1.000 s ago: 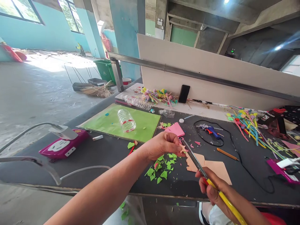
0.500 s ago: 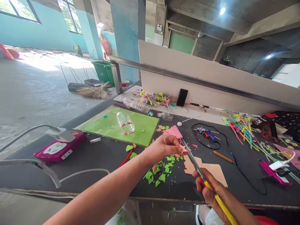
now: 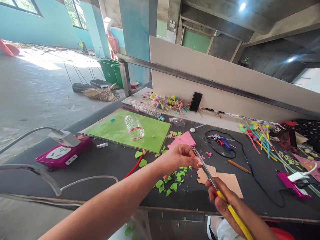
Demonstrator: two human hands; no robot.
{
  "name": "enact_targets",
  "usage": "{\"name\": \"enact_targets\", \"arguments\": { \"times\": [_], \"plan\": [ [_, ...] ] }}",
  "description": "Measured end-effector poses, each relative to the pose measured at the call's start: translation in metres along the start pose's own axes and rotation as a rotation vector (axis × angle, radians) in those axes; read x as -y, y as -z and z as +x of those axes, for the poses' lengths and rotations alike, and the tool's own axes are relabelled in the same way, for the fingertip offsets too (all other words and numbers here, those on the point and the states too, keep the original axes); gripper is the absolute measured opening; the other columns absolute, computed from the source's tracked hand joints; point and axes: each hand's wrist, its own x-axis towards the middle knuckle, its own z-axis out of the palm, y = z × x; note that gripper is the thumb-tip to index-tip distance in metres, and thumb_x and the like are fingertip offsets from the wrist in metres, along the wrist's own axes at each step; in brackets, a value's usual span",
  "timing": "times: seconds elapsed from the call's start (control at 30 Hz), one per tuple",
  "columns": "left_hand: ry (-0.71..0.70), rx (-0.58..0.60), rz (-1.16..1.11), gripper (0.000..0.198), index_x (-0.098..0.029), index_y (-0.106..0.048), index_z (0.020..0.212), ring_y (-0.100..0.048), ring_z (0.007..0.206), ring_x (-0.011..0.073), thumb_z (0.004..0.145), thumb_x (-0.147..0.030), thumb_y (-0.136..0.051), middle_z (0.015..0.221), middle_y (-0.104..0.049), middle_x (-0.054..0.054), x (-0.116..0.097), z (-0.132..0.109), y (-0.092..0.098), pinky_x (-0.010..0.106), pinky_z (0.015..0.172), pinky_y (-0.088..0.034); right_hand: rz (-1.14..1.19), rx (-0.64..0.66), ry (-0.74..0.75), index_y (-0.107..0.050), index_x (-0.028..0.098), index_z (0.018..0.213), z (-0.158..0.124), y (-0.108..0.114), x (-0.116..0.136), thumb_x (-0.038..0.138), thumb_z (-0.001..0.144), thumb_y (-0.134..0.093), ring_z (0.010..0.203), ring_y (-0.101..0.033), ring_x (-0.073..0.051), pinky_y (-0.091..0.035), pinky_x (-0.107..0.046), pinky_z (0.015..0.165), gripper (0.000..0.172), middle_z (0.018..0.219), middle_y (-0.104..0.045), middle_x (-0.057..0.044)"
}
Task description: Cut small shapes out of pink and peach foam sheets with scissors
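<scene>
Between the thumb and fingers of my left hand [image 3: 184, 156] is pinched a small peach paper piece [image 3: 199, 162], star-shaped where it shows. My right hand [image 3: 223, 196] grips scissors [image 3: 207, 172] with long metal blades and yellow-and-red handles. Their tips reach up beside my left fingertips, against the paper piece; whether the blades are parted is hard to make out. Below the hands lie peach paper sheets [image 3: 228, 183], one with a jagged edge. Green paper scraps [image 3: 173, 186] are scattered under my left wrist. Pink paper [image 3: 187, 138] rests just behind my left hand.
A cut clear plastic bottle [image 3: 134, 128] stands on a green board [image 3: 105, 126]. Behind the hands, a blue glue gun [image 3: 225, 144] trails a black cord. Magenta power strips [image 3: 62, 155] sit left and right. A phone [image 3: 195, 101] leans on the back panel near colourful pipe cleaners [image 3: 170, 103].
The view has shifted slightly. The paper piece has turned a little in my left fingers, and the scissor blades look closer together. Both hands keep their grips.
</scene>
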Motion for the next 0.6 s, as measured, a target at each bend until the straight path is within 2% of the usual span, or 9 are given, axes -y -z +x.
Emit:
{"name": "enact_targets", "arguments": {
  "times": [0.2,0.4,0.5,0.6],
  "plan": [
    [0.027,-0.019,-0.005,0.020,-0.013,-0.059,0.062,-0.067,0.073,0.0183,0.063,-0.024,-0.075,0.071,-0.072,0.006,-0.001,0.000,-0.002,0.030,0.073,-0.050,-0.100,0.025,0.059,-0.061,0.028,0.091,0.004,0.003,-0.012,0.077,0.068,-0.047,0.052,-0.045,-0.016,-0.038,-0.029,0.049,0.056,0.063,-0.045,0.002],
    [0.033,-0.008,-0.016,0.019,-0.012,-0.060,0.062,-0.068,0.074,0.0188,0.063,-0.023,-0.075,0.070,-0.072,0.006,-0.001,0.000,-0.001,0.031,0.074,-0.051,-0.138,0.050,0.052,-0.059,0.028,0.089,0.006,0.007,-0.015,0.071,0.072,-0.049,0.047,-0.039,-0.014,-0.032,-0.028,0.046,0.047,0.060,-0.042,0.004],
    [0.030,0.004,-0.050,0.019,-0.012,-0.059,0.063,-0.068,0.073,0.0187,0.063,-0.022,-0.075,0.070,-0.072,0.006,0.000,-0.001,0.001,0.030,0.073,-0.051,-0.143,0.004,0.062,-0.063,0.029,0.090,0.004,0.006,-0.010,0.068,0.071,-0.053,0.055,-0.048,-0.019,-0.039,-0.030,0.053,0.045,0.061,-0.048,0.001],
    [0.031,0.006,-0.070,0.019,-0.012,-0.059,0.064,-0.068,0.073,0.0189,0.063,-0.022,-0.076,0.071,-0.072,0.006,0.000,-0.001,0.001,0.030,0.073,-0.052,-0.126,-0.027,0.069,-0.065,0.029,0.094,0.003,0.004,-0.007,0.067,0.070,-0.055,0.067,-0.055,-0.023,-0.043,-0.032,0.060,0.046,0.071,-0.056,-0.003]
  ]
}}
